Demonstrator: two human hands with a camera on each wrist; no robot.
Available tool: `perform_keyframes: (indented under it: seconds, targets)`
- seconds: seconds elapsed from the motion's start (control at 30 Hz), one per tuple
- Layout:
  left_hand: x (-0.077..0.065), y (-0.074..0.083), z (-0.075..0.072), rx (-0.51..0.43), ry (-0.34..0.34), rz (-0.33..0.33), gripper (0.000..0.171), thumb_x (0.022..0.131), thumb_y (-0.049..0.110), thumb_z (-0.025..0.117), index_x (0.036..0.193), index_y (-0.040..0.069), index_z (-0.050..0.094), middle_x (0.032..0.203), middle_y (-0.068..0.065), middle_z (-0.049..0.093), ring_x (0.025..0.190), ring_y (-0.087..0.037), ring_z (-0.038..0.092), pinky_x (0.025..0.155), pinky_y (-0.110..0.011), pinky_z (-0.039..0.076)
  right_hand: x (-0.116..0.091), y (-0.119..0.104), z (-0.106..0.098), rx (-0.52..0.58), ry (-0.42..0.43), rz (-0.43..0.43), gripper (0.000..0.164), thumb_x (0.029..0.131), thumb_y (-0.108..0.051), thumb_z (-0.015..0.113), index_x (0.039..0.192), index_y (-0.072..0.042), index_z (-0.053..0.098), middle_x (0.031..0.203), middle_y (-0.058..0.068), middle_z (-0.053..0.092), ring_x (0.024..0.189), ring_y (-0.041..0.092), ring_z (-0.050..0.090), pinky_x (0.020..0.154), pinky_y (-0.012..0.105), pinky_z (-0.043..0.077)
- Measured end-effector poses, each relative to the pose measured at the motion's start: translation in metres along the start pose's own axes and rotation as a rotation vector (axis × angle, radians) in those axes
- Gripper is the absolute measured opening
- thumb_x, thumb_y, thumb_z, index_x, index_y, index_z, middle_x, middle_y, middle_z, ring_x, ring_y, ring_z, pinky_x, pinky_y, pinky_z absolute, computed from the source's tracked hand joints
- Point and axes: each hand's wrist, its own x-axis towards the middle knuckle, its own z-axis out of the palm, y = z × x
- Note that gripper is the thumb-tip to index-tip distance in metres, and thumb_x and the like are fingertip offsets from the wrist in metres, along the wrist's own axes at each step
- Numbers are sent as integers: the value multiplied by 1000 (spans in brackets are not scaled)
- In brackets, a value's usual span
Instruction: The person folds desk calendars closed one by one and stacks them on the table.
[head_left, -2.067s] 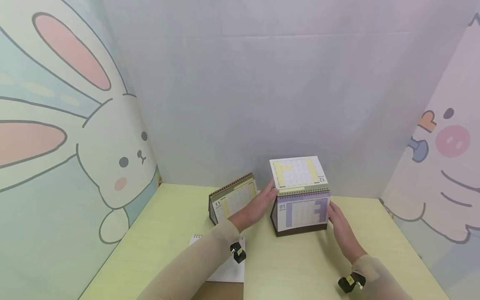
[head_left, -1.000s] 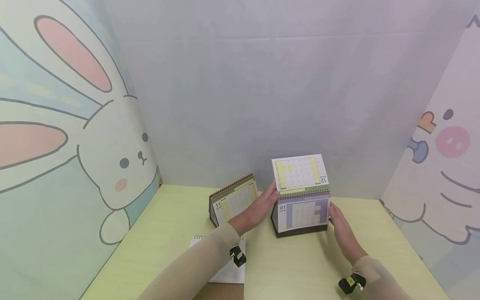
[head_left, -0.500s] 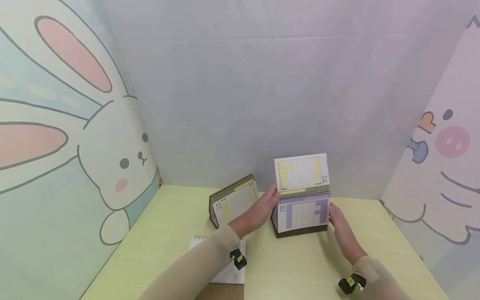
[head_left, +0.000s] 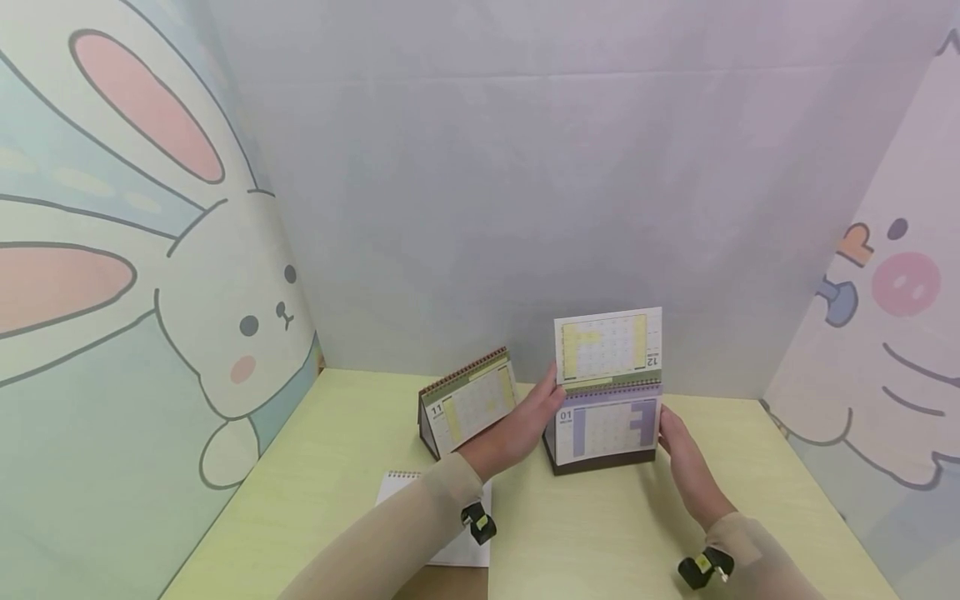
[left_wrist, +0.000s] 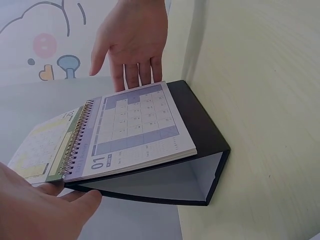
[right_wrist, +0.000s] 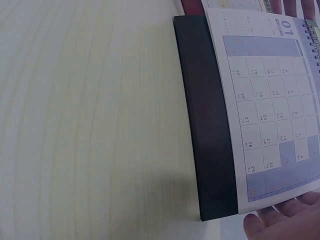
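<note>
A desk calendar (head_left: 611,427) stands on the table on its dark triangular base. Its purple 01 page faces me, and a yellow-and-white 12 page (head_left: 609,343) sticks up from the spiral binding, printed upside down from here. My left hand (head_left: 517,427) is at the calendar's left side, its fingers reaching to the binding and the raised page; some fingertips are hidden behind that page in the left wrist view. My right hand (head_left: 688,467) has straight fingers (left_wrist: 145,70) against the right edge. In the right wrist view its fingertips lie at the 01 page's side.
A second desk calendar (head_left: 471,403), showing 11, stands turned at an angle to the left, partly behind my left forearm. A white spiral-bound pad (head_left: 465,546) lies nearer me, under that arm. A grey curtain (head_left: 480,208) closes off the table's back edge.
The raised 12 page has swung from leaning back and left to nearly upright. My left hand has shifted slightly right with it. My right hand and the calendar's base stay almost in place.
</note>
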Motion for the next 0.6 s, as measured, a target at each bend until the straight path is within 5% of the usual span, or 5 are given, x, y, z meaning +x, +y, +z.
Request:
perform_keyframes:
  seconds: [0.33, 0.6]
  targets:
    - [0, 1, 2, 7, -8, 4, 74, 128, 54, 19, 188, 35, -20, 201, 9, 2, 188, -20, -3, 153, -64, 3, -1, -2, 0, 12, -5, 3, 82, 128, -55, 5, 189, 0, 1, 196, 35, 7, 181, 64, 10, 144, 83, 14]
    - [-2, 0, 2, 45, 22, -60, 83, 126, 62, 22, 189, 28, -20, 200, 6, -12, 187, -21, -15, 152, -66, -1, -2, -3, 0, 30, -8, 3, 83, 128, -56, 6, 188, 1, 2, 196, 35, 7, 181, 64, 11, 145, 82, 15]
